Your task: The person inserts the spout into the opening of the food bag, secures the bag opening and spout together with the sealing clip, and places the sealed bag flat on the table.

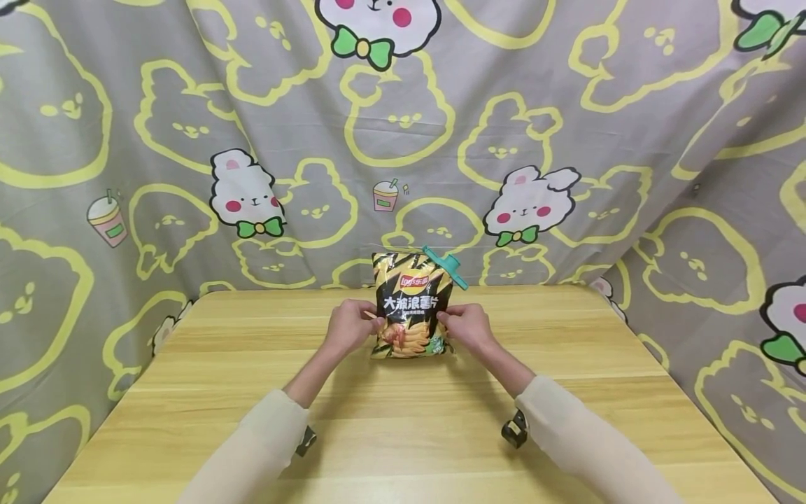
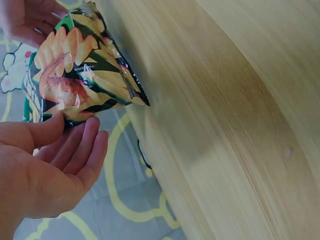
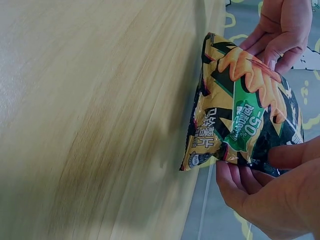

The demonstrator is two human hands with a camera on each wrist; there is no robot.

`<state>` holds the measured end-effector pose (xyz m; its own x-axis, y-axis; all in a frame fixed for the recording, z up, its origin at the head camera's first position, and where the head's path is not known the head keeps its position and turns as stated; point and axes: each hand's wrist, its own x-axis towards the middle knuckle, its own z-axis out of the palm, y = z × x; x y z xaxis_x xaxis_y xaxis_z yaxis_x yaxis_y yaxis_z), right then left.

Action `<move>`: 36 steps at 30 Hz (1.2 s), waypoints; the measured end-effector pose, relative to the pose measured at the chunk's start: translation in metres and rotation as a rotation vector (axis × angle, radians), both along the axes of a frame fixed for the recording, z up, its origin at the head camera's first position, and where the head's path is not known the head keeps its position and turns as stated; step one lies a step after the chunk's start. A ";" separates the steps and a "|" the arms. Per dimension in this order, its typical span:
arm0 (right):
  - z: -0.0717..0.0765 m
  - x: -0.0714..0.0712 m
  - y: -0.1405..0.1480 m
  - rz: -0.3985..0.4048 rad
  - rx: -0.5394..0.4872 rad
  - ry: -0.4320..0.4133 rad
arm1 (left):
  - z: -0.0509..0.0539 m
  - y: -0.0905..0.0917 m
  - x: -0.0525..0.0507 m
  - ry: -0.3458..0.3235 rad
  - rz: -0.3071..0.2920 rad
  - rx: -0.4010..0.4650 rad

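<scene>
A black and yellow bag of potato chips (image 1: 412, 304) stands upright at the far middle of the table, its front facing me. Whether its bottom edge touches the wood is hard to tell. Across its top right corner sits a slanted teal bag clip (image 1: 448, 268). My left hand (image 1: 352, 326) pinches the bag's left side, thumb in front and fingers behind, as the left wrist view also shows. On the opposite side my right hand (image 1: 469, 326) pinches the right edge in the same way. The clip is out of sight in both wrist views.
The pale wooden table (image 1: 403, 434) reaches back to a grey curtain (image 1: 302, 126) printed with yellow cartoon outlines. This cloth also hangs along the left and right sides. Dark wrist-worn devices (image 1: 515, 429) show below both sleeves.
</scene>
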<state>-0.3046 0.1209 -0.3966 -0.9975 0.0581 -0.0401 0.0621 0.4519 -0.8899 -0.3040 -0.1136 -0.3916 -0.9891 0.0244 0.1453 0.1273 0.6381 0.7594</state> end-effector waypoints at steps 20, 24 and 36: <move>0.006 0.004 0.009 0.007 -0.071 -0.016 | -0.001 0.009 0.002 -0.096 -0.046 0.251; 0.007 0.006 0.013 0.011 -0.056 -0.029 | 0.000 0.010 0.003 -0.111 -0.052 0.270; 0.003 0.009 0.017 0.046 -0.052 -0.051 | -0.007 0.012 0.005 -0.137 -0.049 0.275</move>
<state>-0.2954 0.1379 -0.3938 -0.9957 0.0086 -0.0923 0.0877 0.4085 -0.9085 -0.2992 -0.1014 -0.3985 -0.9985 0.0507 0.0184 0.0372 0.4015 0.9151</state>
